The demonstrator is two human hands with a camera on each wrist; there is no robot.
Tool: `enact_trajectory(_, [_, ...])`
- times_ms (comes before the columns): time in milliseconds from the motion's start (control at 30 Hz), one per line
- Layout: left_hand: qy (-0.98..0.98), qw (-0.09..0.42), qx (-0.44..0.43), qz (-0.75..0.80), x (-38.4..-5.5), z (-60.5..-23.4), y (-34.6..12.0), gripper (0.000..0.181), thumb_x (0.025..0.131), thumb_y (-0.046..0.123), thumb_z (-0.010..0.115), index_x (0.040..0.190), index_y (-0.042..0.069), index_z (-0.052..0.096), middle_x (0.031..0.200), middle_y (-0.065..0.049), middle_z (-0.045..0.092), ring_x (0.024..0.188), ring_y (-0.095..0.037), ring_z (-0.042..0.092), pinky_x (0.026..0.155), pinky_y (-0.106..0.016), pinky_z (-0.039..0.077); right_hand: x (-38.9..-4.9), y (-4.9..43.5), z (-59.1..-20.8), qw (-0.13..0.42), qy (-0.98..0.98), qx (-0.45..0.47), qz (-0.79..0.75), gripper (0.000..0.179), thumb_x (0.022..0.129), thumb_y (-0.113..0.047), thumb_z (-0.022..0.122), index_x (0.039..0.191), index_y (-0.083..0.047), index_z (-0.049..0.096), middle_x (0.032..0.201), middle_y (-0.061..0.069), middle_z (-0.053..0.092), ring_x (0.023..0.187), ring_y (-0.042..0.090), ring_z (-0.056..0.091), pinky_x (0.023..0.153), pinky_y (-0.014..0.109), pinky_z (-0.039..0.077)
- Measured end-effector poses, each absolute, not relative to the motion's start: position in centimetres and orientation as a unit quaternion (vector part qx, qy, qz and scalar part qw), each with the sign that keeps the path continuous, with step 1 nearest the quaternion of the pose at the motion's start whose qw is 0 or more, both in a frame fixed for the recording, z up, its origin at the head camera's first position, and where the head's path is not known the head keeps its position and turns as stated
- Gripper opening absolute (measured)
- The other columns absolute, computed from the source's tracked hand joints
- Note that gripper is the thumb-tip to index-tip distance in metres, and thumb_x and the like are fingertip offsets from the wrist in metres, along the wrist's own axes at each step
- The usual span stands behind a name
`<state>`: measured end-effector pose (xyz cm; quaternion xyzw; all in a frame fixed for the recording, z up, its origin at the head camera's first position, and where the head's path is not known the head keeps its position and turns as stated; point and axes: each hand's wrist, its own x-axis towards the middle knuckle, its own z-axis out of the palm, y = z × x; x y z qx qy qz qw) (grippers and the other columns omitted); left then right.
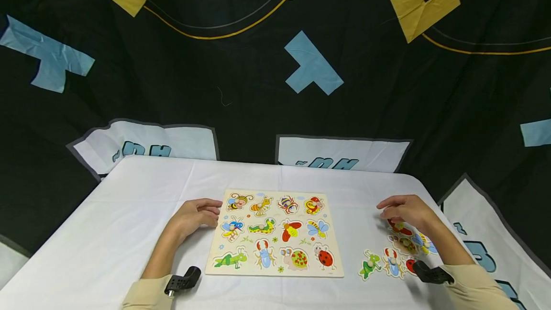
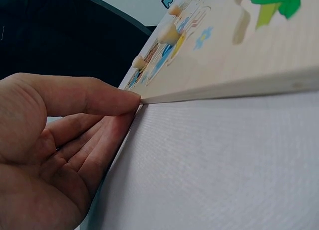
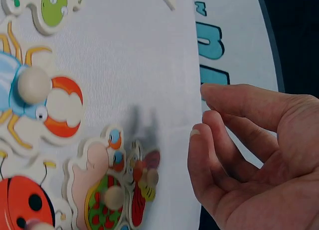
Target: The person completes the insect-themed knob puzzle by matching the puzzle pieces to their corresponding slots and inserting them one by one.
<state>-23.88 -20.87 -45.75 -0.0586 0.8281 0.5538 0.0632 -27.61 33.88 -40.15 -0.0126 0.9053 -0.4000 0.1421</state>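
A wooden peg puzzle board (image 1: 241,272) with insect pictures lies flat on the table. My left hand (image 1: 194,216) rests at its left edge, and the thumb (image 2: 99,96) touches the board's side (image 2: 224,93) in the left wrist view. Small knobs (image 2: 169,35) stand up from pieces in the board. Over the loose pieces on the right hovers my right hand (image 1: 404,209), fingers loosely bent and holding nothing. Below it are a red-winged insect piece (image 1: 399,227), a snail piece (image 3: 92,165) and a dragonfly piece (image 1: 424,242).
Nearer the front of the loose group lie a grasshopper piece (image 1: 369,264), a stag beetle piece (image 1: 392,263) and a ladybug piece (image 3: 27,190), partly covered by the right wrist strap (image 1: 432,274) in the head view. A black curtain (image 1: 245,109) hangs behind the white table (image 1: 142,190).
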Motion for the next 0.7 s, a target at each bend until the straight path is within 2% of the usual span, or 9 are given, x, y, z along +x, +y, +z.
enact_trajectory(233, [0.829,0.062,-0.060,0.552,-24.0,-45.7,-20.8,0.060,0.070,-0.002,0.074,0.128,-0.001,0.066,0.109,-0.012,0.073,0.090,-0.016,0.067,0.079,-0.026,0.050,-27.7,35.1,-40.4,0.136,0.913,0.012,-0.384,0.038,0.093,-0.020,0.070,0.124,0.000,0.069,0.106,0.013,0.074,0.096,0.023,0.064,0.090,0.044,0.055])
enact_trajectory(467, [0.825,0.060,-0.053,0.560,-24.1,-45.8,-20.9,0.059,0.070,-0.003,0.073,0.128,-0.003,0.065,0.108,-0.012,0.072,0.089,-0.015,0.067,0.077,-0.025,0.051,-27.7,36.1,-40.9,0.129,0.914,0.022,-0.383,0.038,0.091,-0.022,0.072,0.122,0.001,0.070,0.124,0.021,0.068,0.098,0.021,0.065,0.087,0.038,0.056])
enact_trajectory(700, [0.825,0.059,-0.051,0.560,-24.0,-45.9,-21.0,0.059,0.069,-0.003,0.073,0.128,-0.002,0.066,0.108,-0.012,0.072,0.089,-0.015,0.067,0.077,-0.024,0.051,-27.7,36.4,-41.3,0.133,0.910,0.045,-0.389,0.038,0.090,-0.020,0.073,0.121,0.000,0.070,0.124,0.021,0.068,0.096,0.020,0.064,0.084,0.035,0.056])
